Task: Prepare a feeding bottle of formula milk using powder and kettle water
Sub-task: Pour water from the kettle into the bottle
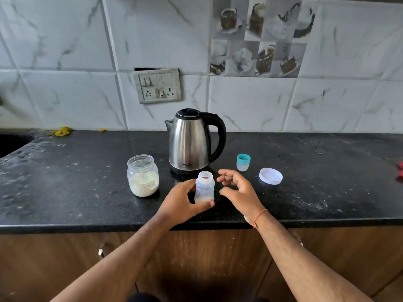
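At the centre of the frame the left hand (181, 203) wraps its fingers (204, 204) around an open, uncapped bottle (204, 187) standing upright on the black table (87, 192), with a thin pale layer at its bottom. The right hand (237, 189) hovers just beside it, fingers spread, holding nothing. Left of the bottle stands an open jar (142, 175) roughly half full of white powder. Behind is a steel kettle (192, 141), lid shut. To the right sit a teal-rimmed cap (243, 162) and a white lid (270, 176).
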